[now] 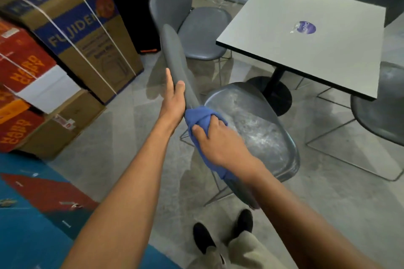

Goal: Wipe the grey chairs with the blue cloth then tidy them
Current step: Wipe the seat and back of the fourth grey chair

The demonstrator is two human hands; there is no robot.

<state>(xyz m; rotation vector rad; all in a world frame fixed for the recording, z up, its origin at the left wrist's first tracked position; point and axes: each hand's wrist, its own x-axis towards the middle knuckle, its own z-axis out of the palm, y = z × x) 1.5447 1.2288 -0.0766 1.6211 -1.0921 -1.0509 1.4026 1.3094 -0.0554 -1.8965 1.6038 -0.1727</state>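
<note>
1. Your left hand (173,96) clamps the top edge of the near chair's backrest (175,54), thumb on the near face, fingers flat on the far side. Judged a brace, so the chair holds steady under wiping pressure.
2. Your right hand (215,141) is closed round the bunched cloth (200,116), pressing it onto the backrest just below the left hand, toward 5 o'clock from it.
3. Cloth wraps over the backrest edge; a tail hangs under your wrist.
4. Seat (251,124) at 3 o'clock of the cloth looks streaked, possibly dust or wet smears; blur prevents a firm call.
5. Second chair (196,28) at 12 o'clock, beside the table (306,35), untidied.
</note>
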